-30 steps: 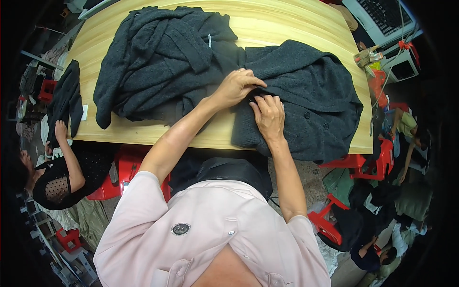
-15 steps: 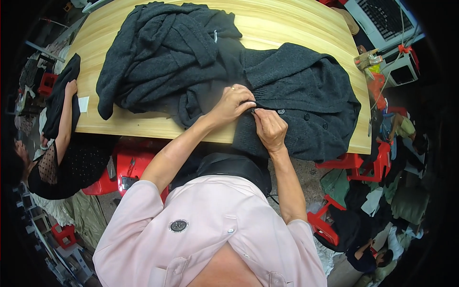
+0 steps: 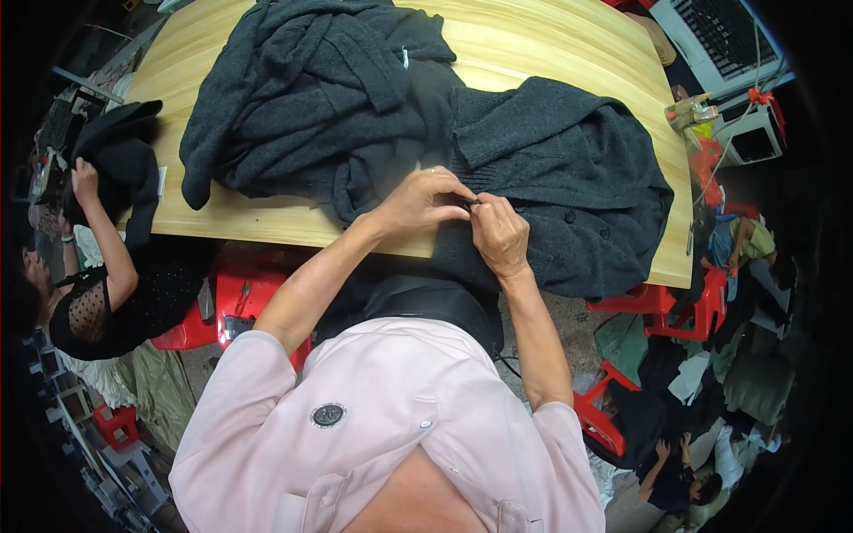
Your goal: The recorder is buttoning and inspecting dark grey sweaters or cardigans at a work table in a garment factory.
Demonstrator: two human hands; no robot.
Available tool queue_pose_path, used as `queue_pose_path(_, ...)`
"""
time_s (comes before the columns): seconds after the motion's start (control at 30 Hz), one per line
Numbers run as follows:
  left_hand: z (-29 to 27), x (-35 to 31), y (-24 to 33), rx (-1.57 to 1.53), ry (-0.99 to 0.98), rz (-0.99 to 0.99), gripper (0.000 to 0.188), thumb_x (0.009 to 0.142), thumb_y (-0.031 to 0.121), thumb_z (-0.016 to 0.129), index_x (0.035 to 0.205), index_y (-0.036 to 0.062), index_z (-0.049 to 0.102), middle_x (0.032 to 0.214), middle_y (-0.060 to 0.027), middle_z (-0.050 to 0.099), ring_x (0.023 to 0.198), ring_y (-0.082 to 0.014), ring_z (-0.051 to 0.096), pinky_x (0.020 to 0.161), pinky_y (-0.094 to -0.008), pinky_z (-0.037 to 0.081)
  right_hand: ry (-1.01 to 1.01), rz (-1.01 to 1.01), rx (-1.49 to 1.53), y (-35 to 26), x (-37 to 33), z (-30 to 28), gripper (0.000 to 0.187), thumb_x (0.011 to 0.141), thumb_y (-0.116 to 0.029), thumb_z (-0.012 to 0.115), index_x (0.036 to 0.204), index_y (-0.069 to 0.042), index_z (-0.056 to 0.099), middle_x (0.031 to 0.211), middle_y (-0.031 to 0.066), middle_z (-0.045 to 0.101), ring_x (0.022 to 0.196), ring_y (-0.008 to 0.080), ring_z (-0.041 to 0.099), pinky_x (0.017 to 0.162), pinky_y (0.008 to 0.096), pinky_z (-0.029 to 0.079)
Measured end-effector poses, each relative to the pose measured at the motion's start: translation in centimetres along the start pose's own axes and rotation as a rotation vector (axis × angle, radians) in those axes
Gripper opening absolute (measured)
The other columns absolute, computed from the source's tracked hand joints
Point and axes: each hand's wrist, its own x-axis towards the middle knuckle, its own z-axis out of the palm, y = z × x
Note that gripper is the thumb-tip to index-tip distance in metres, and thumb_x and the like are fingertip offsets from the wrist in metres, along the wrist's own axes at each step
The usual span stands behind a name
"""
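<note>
A dark grey knitted cardigan [image 3: 569, 178] with buttons lies spread over the near right part of a light wooden table [image 3: 551, 44]. My left hand [image 3: 419, 200] and my right hand [image 3: 499, 233] meet at its front edge near the table's rim, both pinching the knit at one small spot. A ring shows on a finger of my left hand. A pile of more dark grey knitwear [image 3: 320, 98] lies bunched on the table to the left, touching the cardigan.
At the table's left end another person [image 3: 98, 293] in black holds up a dark garment [image 3: 120, 160]. Red plastic stools [image 3: 675, 302] and heaps of clothes lie on the floor to the right. White equipment [image 3: 729, 53] sits beyond the far right corner.
My hands have stayed together on the cardigan's front edge and drawn it slightly toward me. The person at the left has lifted the dark garment higher.
</note>
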Motion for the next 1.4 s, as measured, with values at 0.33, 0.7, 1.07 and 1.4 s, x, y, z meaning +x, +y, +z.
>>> queue_pose_path(0.33,2.6,-0.3,-0.7,-0.197,0.188,-0.223,0.019,0.082,0.005,0.089,0.101,0.0049,0.087,0.096,-0.0109,0.081,0.091,-0.0227,0.075,0.081,-0.0334,0.058,0.01,0.101,0.015,-0.2,-0.6,0.4,0.019,0.084,0.005,0.074,0.081,-0.004,0.057,0.078,0.0124,0.058,0.071,0.031,0.068,0.06,0.0418,0.057)
queue_pose_path(0.7,1.5,1.7,-1.1,0.03,0.182,0.042,0.023,0.081,0.003,0.09,0.104,0.0022,0.084,0.101,-0.0104,0.083,0.096,-0.0268,0.079,0.085,-0.0363,0.062,0.101,0.424,0.3,0.7,0.6,0.7,0.018,0.078,0.012,0.074,0.083,-0.001,0.063,0.078,0.0148,0.066,0.071,0.035,0.07,0.064,0.0411,0.056)
queue_pose_path(1.07,4.0,-1.0,0.7,0.291,0.363,0.148,0.013,0.084,-0.002,0.078,0.096,0.0018,0.074,0.09,-0.0121,0.071,0.09,-0.0343,0.07,0.078,-0.044,0.056,0.084,0.308,0.135,-2.5,-1.0,1.3,0.015,0.084,0.007,0.077,0.088,-0.003,0.067,0.083,0.0136,0.069,0.075,0.0346,0.072,0.067,0.0437,0.057)
queue_pose_path(1.4,-1.4,0.5,1.6,0.484,-0.103,0.144,0.02,0.091,0.02,0.085,0.092,0.0066,0.071,0.105,-0.0074,0.072,0.097,-0.0253,0.069,0.095,-0.0414,0.049,0.073,0.354,-0.194,0.8,-1.1,-4.5,0.016,0.084,-0.008,0.088,0.09,-0.009,0.073,0.091,0.0043,0.072,0.086,0.028,0.068,0.077,0.0418,0.05)
